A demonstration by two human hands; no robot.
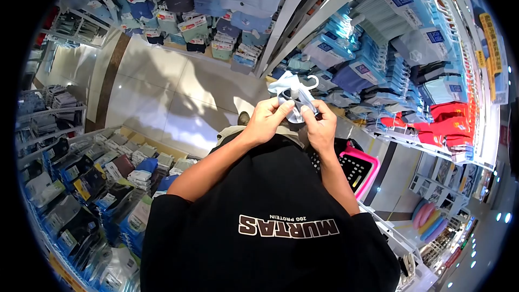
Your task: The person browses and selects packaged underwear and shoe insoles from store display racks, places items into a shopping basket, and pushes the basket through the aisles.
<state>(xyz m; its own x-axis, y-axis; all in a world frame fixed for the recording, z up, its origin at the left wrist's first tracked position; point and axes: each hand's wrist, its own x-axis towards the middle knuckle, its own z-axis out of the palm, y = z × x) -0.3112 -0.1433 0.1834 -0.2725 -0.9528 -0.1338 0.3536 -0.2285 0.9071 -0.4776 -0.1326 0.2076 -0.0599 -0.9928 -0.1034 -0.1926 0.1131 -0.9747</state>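
Between my two hands, in front of my chest, is a small light-blue item with a white hanger hook [292,94]. It looks creased and partly folded, and I cannot make out its exact kind. The fingers and thumb of my left hand [267,121] pinch its left side. On the other side, my right hand [321,126] grips it with the thumb on top. The hook points up and to the right. My fingers cover the item's lower edges.
Hanging packs [373,70] crowd a white rack to my right, with red garments [446,121] at its end. A pink-rimmed basket [367,165] is by my right forearm. Packaged goods [81,184] fill a low display at left. Tiled floor [157,103] runs ahead.
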